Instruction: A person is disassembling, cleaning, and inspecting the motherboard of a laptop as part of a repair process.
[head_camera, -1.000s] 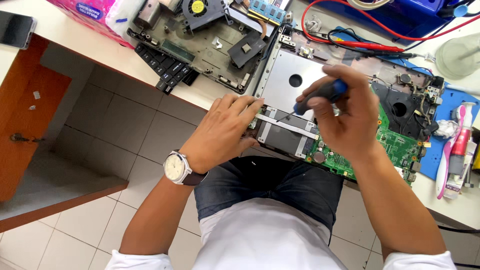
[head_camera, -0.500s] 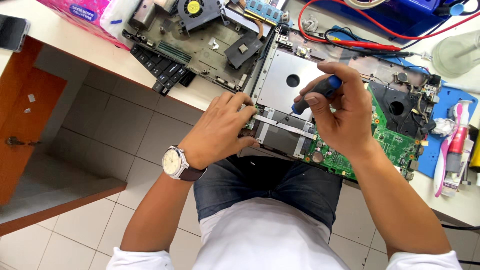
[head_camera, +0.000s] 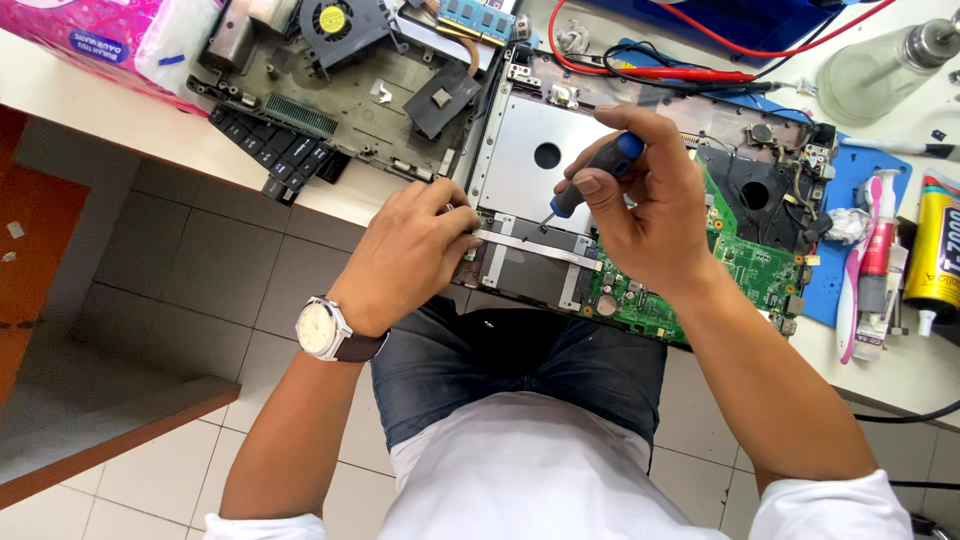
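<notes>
An opened laptop chassis (head_camera: 545, 150) lies at the desk's near edge, its green circuit board (head_camera: 745, 270) bare on the right. My right hand (head_camera: 650, 205) grips a blue-and-black screwdriver (head_camera: 590, 175), tip down on a silver bracket strip (head_camera: 535, 248) across the drive bay. My left hand (head_camera: 415, 250), with a wristwatch, rests on the chassis's near left corner, fingertips pinching at the strip's left end; whether they hold something small is hidden.
A second stripped laptop base (head_camera: 350, 85) with a fan and loose keys lies to the left, a pink tissue pack (head_camera: 95, 40) beyond it. To the right are a blue mat (head_camera: 850, 200), toothbrushes (head_camera: 860, 280), a yellow glue tube (head_camera: 935, 245), a clear bottle (head_camera: 880, 65), red and black cables (head_camera: 650, 70).
My right hand has shifted slightly on the screwdriver, keeping it over the bracket strip. My left hand stays at the chassis's left corner. The view has drifted a little.
</notes>
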